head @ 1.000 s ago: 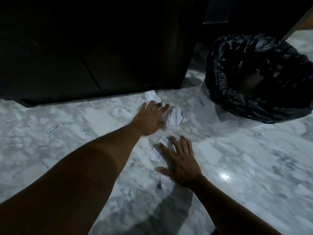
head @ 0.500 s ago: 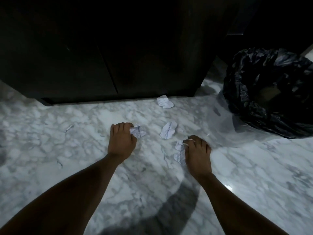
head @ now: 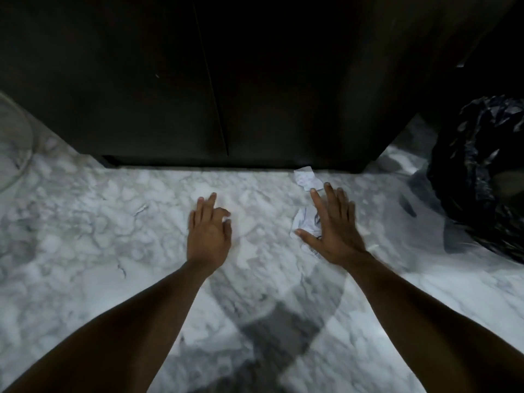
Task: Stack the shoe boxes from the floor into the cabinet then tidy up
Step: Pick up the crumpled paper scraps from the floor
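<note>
My left hand (head: 208, 231) hovers low over the marble floor (head: 113, 236), fingers partly curled, with a sliver of white crumpled paper (head: 226, 219) showing between thumb and fingers. My right hand (head: 331, 231) is spread flat with straight fingers over a second crumpled paper (head: 303, 222) on the floor. A third crumpled paper (head: 307, 178) lies just beyond my right fingertips, at the foot of the dark cabinet (head: 212, 80). The cabinet doors are closed. No shoe boxes are in view.
A bin lined with a black plastic bag (head: 482, 180) stands on the floor at the right, close to the cabinet's corner. A pale round object (head: 14, 137) sits at the far left edge. My own shadow falls across the floor between my arms.
My right hand has gone from curled over a scrap to spread flat over a paper further forward. My left hand still holds its scrap. The view has shifted left, pushing the bin towards the right edge.
</note>
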The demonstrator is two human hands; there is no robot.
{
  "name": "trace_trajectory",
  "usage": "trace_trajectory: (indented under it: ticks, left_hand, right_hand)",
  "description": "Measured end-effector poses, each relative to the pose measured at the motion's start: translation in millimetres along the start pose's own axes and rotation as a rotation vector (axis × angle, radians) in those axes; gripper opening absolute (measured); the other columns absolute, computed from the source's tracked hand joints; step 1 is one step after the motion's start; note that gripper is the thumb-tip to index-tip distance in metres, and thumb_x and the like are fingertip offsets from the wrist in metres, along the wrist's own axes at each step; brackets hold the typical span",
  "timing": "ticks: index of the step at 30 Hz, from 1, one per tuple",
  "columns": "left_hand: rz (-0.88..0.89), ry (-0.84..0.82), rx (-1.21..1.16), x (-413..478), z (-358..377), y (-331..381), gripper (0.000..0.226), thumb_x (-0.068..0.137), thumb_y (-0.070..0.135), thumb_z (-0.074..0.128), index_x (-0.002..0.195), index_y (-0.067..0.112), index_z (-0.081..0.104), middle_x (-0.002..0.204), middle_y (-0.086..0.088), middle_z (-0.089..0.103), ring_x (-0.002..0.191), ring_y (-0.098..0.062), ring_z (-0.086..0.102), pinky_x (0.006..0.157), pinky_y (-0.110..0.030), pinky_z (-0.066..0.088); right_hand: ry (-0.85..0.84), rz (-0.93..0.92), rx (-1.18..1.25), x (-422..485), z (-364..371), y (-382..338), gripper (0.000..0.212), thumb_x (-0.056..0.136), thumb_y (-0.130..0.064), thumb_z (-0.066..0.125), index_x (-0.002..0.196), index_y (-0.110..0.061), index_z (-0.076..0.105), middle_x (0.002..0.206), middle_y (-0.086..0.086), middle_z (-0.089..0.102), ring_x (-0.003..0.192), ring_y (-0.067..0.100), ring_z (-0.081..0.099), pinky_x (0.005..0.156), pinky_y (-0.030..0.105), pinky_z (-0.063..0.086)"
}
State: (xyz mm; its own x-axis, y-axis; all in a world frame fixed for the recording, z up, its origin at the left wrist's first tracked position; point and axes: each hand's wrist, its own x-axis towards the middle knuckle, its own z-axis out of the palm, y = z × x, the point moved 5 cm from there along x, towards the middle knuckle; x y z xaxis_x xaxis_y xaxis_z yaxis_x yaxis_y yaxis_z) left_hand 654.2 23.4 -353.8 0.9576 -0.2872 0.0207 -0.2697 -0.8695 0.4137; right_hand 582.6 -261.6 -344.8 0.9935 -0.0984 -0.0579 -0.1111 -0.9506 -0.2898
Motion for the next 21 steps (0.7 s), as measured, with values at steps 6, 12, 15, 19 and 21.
trace_trajectory:
  ticks: [6, 12, 15, 19, 21]
  left_hand:
    - [-0.281, 0.027, 0.194, -13, -39, -93, 0.073, 0.094, 0.043, 0.023, 0.159, 0.013, 0.013, 0.167, -0.015, 0.003, 0.153, -0.036, -0.003, 0.120, -0.056, 0.002]
    - [-0.282, 0.010, 0.123, -10, -40, -107, 0.071, 0.096, 0.041, 0.016, 0.158, 0.006, 0.019, 0.165, -0.018, 0.011, 0.154, -0.035, 0.001, 0.125, -0.047, 0.004]
    - [-0.203, 0.075, -0.020, -18, -37, -92, 0.057, 0.102, 0.012, 0.035, 0.157, 0.008, 0.023, 0.164, -0.015, 0.020, 0.154, -0.027, 0.005, 0.126, -0.040, 0.007]
    - [0.019, 0.060, -0.063, -32, -26, -61, 0.055, 0.095, 0.001, 0.035, 0.148, 0.012, 0.045, 0.156, -0.009, 0.040, 0.151, -0.021, 0.023, 0.124, -0.036, 0.019]
    - [0.133, 0.045, -0.010, -43, -23, -47, 0.052, 0.095, 0.014, 0.031, 0.140, 0.013, 0.055, 0.149, -0.006, 0.051, 0.148, -0.020, 0.032, 0.123, -0.043, 0.021]
  right_hand:
    - [-0.039, -0.105, -0.071, 42, 11, -7, 0.097, 0.079, -0.081, 0.034, 0.158, -0.033, 0.003, 0.167, -0.006, -0.003, 0.154, 0.027, -0.004, 0.118, 0.063, 0.007]
    - [0.067, -0.127, 0.011, 29, 13, -28, 0.071, 0.092, -0.059, 0.038, 0.152, -0.021, 0.034, 0.146, 0.005, 0.041, 0.144, 0.031, 0.029, 0.118, 0.054, 0.020]
    - [0.140, -0.167, 0.088, 16, 11, -39, 0.059, 0.091, -0.040, 0.048, 0.145, -0.017, 0.044, 0.123, 0.005, 0.050, 0.121, 0.027, 0.047, 0.108, 0.043, 0.035]
    - [0.100, -0.162, 0.063, 2, 11, -47, 0.056, 0.082, -0.031, 0.052, 0.138, -0.028, 0.048, 0.119, -0.001, 0.051, 0.114, 0.024, 0.049, 0.097, 0.031, 0.026]
    - [0.078, -0.181, 0.092, -4, 7, -52, 0.056, 0.081, -0.037, 0.053, 0.137, -0.030, 0.049, 0.124, -0.002, 0.047, 0.116, 0.022, 0.047, 0.093, 0.028, 0.023]
